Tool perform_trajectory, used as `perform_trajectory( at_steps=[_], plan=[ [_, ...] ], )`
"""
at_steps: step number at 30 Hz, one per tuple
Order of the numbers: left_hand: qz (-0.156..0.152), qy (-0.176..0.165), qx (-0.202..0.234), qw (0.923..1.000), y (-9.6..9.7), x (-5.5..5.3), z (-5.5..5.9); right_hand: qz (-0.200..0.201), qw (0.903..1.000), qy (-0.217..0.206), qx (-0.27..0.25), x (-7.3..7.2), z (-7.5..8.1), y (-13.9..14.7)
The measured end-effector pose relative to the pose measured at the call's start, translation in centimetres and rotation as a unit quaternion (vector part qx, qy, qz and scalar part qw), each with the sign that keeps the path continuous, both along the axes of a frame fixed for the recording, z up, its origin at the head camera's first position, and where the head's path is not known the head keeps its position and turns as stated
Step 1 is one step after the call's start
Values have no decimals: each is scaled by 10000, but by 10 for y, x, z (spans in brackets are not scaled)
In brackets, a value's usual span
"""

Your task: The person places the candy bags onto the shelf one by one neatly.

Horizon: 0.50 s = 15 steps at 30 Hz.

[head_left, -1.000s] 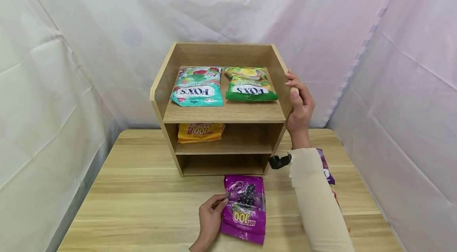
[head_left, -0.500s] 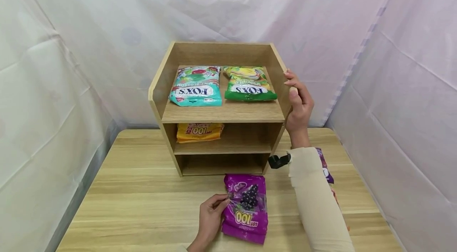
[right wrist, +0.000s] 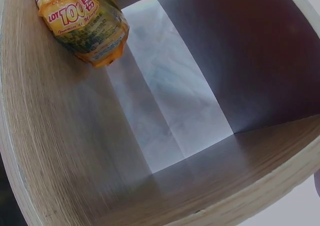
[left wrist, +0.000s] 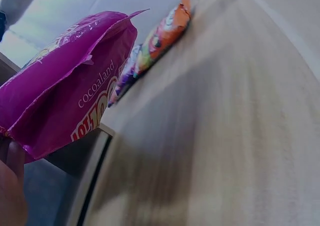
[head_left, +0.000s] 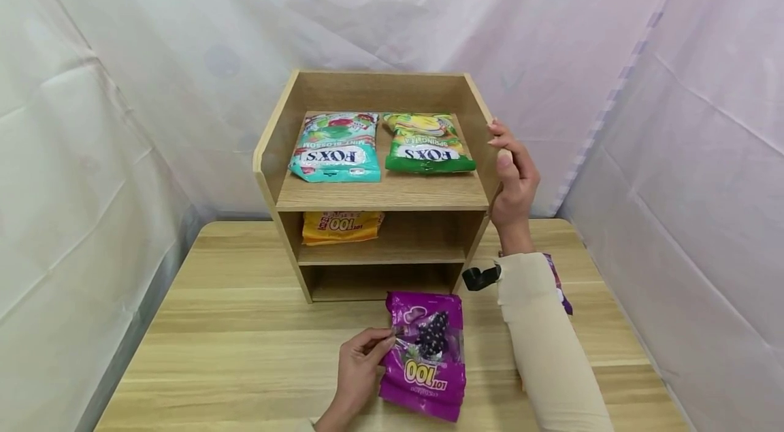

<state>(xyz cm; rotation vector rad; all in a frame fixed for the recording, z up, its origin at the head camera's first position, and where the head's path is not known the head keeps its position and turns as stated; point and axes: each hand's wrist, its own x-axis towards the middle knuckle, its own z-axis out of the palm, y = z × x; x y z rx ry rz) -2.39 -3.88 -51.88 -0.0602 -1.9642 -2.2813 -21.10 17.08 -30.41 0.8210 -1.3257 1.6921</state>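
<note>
white sheeting [head_left: 367, 24] surrounds a wood-grain table [head_left: 245, 337] bearing a three-tier wooden shelf [head_left: 380, 202]. over the last second the purple cocoaland lot 100 bag [head_left: 422, 391] has edged rightward, its far end nearing the shelf. the left hand [head_left: 359, 367] pinches its left edge between thumb and fingers; the right hand [head_left: 517, 180], unmoved, holds the right side panel [head_left: 479, 133] with bent fingers. the bag appears lifted, in front of the bottom tier, so it seems carried rather than set down.

Can see only part of the bare left hand [left wrist: 11, 191] at the left wrist view's edge, only slivers of dark-purple plastic bag [head_left: 564, 301] behind the cream cloth sleeve [head_left: 545, 330].
</note>
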Motion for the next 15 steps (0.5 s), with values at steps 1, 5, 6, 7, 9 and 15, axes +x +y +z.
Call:
perform_trajectory(
  at_steps=[1,5,6,7,9,15],
  plan=[
    [1,43,12,10000,0,0,3,5,10000,-6,-1,0,0,0],
    [9,329,22,9995,-2,1,11,41,10000,-7,-4,0,0,1],
    [35,426,31,9991,-2,1,14,48,10000,8,4,0,0,1],
    [58,514,53,9986,-3,2,17,50,10000,10,9,0,0,1],
    [89,634,116,9979,-3,1,22,53,10000,18,26,0,0,0],
    [280,878,197,9955,-6,-4,34,58,10000,-21,-10,0,0,0]
  ],
)
